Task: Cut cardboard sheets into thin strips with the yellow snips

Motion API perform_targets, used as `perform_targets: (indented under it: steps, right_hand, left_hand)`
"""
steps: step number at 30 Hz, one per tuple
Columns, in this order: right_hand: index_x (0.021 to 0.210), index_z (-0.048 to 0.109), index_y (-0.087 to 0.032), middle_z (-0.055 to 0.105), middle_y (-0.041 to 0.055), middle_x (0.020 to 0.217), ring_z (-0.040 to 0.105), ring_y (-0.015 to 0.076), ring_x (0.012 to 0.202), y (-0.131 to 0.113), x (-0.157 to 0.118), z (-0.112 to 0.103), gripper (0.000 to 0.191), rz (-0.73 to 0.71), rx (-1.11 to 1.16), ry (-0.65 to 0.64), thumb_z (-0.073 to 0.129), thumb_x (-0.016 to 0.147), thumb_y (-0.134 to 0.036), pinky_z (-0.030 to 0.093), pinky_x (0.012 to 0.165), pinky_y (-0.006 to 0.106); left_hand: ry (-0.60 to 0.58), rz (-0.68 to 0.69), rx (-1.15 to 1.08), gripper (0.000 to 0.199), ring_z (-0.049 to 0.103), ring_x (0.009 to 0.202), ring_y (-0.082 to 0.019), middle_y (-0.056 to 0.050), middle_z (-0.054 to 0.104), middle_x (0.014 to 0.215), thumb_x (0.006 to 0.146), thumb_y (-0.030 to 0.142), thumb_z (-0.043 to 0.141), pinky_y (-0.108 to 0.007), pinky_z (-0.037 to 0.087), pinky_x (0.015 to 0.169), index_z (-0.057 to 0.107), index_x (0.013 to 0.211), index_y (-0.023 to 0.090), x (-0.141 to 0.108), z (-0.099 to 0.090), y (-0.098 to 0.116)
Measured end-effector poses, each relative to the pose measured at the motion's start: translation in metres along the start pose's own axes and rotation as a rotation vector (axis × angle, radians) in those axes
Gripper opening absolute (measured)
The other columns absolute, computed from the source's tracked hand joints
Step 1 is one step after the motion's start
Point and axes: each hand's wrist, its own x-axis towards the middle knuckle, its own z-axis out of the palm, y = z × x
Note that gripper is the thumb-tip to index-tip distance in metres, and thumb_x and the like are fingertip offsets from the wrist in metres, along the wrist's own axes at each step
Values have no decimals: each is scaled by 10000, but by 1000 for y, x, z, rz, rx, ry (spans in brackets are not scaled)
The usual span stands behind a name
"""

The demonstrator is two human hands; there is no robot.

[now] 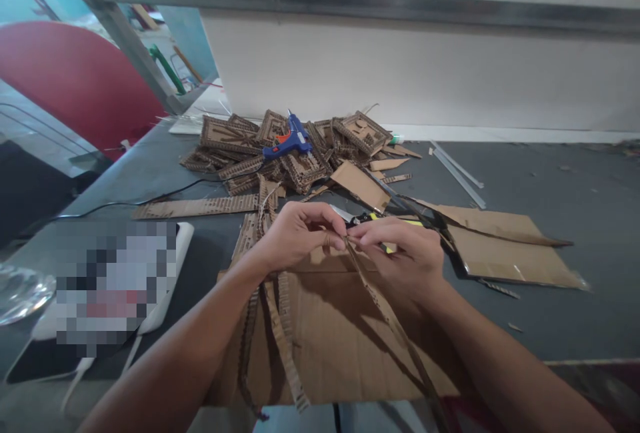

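Both hands meet over a large cardboard sheet [330,339] at the table's near edge. My left hand [303,233] pinches the upper end of a narrow cardboard strip [380,303] between thumb and forefinger. My right hand [405,249] is closed on the same end, fingertips almost touching the left ones. From there the strip slants down to the right, past the table edge. Behind my right hand lies a cutter with a yellow-and-black handle [373,219], partly hidden. More corrugated strips [283,333] hang over the sheet beside my left wrist.
A blue glue gun [290,139] rests on a pile of decorated cardboard pieces [225,136]. Flat cardboard [510,253] and clear glue sticks [460,176] lie to the right. At left are a white device [173,273] with cables and a clear plastic object [23,293].
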Motion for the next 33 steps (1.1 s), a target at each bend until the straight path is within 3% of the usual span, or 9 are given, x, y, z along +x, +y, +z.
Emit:
perform_targets:
  steps: [12,33]
  right_hand:
    - [848,629,-242,763,15,843,747,162,785,-4,2,-2,228,5,10,-15,649,810,-18,609,685,258]
    - [907,577,-241,698,29,859,685,149,768,-10,6,-7,243,46,60,-39,652,821,-27,556,617,249]
  left_hand:
    - [-3,114,127,123,620,672,-120,-27,689,735,656,121,812,-207,504,611,691,657,142,2,-2,5]
    - [56,72,-23,266,586,586,-89,-24,665,700,620,258,888,-187,498,532,659,654,126,0,-6,9]
